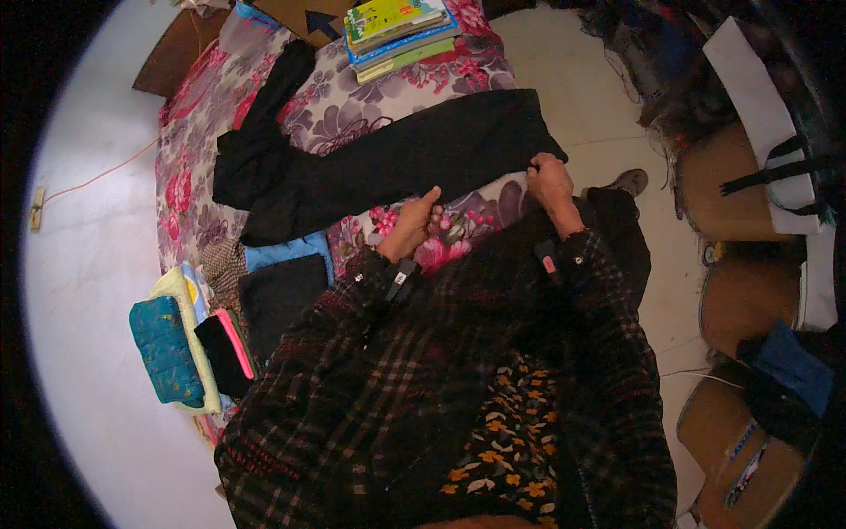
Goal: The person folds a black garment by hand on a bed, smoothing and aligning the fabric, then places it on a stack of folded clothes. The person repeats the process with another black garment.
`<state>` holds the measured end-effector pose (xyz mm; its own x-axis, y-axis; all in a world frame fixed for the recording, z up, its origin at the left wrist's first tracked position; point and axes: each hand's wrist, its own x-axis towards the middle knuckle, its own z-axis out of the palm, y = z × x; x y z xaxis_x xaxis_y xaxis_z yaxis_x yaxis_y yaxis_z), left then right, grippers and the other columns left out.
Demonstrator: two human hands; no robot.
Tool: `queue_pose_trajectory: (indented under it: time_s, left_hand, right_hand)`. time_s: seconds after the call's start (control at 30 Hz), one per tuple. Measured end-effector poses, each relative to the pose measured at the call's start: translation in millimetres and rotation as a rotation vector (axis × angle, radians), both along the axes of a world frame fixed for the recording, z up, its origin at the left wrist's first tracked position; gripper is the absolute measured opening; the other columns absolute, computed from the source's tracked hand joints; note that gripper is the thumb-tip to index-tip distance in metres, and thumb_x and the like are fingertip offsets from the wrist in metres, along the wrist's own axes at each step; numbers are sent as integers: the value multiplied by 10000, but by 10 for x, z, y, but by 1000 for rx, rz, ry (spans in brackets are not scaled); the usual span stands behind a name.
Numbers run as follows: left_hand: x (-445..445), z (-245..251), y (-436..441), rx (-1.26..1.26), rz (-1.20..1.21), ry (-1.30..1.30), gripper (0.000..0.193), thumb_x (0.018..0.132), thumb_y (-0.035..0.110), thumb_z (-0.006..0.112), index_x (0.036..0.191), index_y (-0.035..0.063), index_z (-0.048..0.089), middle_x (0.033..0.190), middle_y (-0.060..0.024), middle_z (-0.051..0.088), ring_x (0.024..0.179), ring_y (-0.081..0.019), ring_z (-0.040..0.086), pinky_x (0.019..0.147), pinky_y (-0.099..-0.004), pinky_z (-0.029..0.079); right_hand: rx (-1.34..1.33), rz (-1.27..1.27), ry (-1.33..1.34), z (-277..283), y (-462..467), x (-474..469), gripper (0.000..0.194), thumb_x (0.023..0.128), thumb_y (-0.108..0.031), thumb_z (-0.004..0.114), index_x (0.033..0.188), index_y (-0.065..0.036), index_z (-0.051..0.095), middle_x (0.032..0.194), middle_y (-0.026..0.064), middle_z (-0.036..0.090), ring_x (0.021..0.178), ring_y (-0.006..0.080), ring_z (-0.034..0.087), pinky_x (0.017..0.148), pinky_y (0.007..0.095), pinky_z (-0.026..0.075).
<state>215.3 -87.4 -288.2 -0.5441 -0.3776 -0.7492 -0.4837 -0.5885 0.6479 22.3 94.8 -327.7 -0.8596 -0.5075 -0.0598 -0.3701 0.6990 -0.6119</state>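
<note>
A pair of black trousers (pixel 423 149) lies across a flowered bedspread (pixel 449 238), one leg stretched towards the right, the other part bent up at the upper left. My right hand (pixel 552 185) grips the corner of the garment's right end, fingers closed on the edge. Beside the garment's lower edge is my left hand (pixel 415 221), its thumb pointing up and its other fingers curled; whether cloth is between them cannot be made out. Both wrists wear dark bands over plaid sleeves.
Stacked books (pixel 400 40) stand on the bed's far side by a cardboard box (pixel 297 16). Folded clothes (pixel 248 317) and a teal folded cloth (pixel 166 350) lie at the left near the wall. Brown chairs (pixel 720 185) line the right side, across a tiled floor (pixel 555 59).
</note>
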Motion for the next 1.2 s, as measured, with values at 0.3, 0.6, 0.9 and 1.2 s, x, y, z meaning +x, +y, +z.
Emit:
queue_pose_trajectory:
  time_s: [0.3, 0.6, 0.9, 1.2]
  left_hand:
    - [-99, 406, -240, -904, -613, -31, 255, 828, 258, 584, 763, 13, 615, 622, -77, 596, 540, -201, 582, 498, -312, 454]
    - [-815, -69, -346, -1685, -934, 440, 539, 806, 268, 592, 1264, 50, 410, 1332, -147, 364, 1235, -308, 344, 1007, -429, 276]
    - [-753, -216, -383, -1641, -1115, 300, 685, 815, 364, 580, 1357, 75, 276, 1438, -119, 208, 1333, -299, 187, 1071, -453, 164]
    - [-749, -222, -384, -1652, -1063, 332, 736, 764, 389, 625, 1336, 49, 310, 1425, -119, 240, 1328, -280, 207, 1067, -439, 176]
  right_hand:
    - [-199, -626, -237, -183, 92, -471, 501, 723, -309, 649, 1082, 30, 566, 1051, 222, 588, 970, 359, 566, 817, 400, 455]
    - [-391, -464, -626, -648, 235, -792, 203, 780, -213, 648, 787, -27, 566, 680, 45, 472, 631, 171, 480, 491, 385, 456]
    - [-240, -469, -448, -763, 222, -852, 110, 758, -70, 561, 812, 8, 617, 666, 159, 569, 675, 304, 564, 579, 377, 452]
    - [-97, 134, 297, 236, -917, -107, 547, 837, -255, 561, 1273, 13, 367, 1352, 209, 327, 1266, 357, 297, 1024, 453, 261]
